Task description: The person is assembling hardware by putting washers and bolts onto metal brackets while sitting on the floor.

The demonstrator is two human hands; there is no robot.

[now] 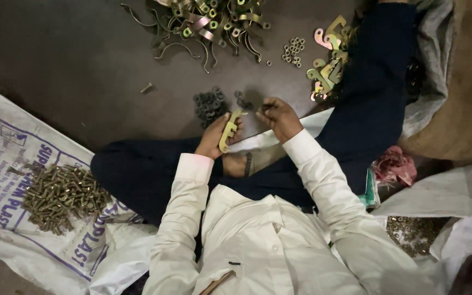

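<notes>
Two white sacks lie flat on the dark floor (83, 60) on either side of the person, who sits cross-legged in a pale shirt and dark trousers. The larger sack (6, 142), printed in blue, lies on the person's left and carries a heap of brass-coloured bolts (61, 196); the other sack (454, 191) lies on the right, with a scatter of small nuts (411, 232) at its lower edge. Ahead of the knees, at the top of the view, sprawls a tangled pile of curved metal clamps (208, 24), and to the right of it a smaller pile of flat yellowish brackets (329, 54) rests against the raised knee. Between those two piles sits a little cluster of pale nuts (293, 50). Just beyond the hands lies a clump of dark washers (210, 104). The left hand (217, 136) is closed around a yellowish bracket (229, 128), holding it upright over the lap. The right hand (279, 117) hovers just beside it, fingers curled and pinched together; whether they grip some small part I cannot tell. A single bolt (147, 87) lies alone on the floor.
</notes>
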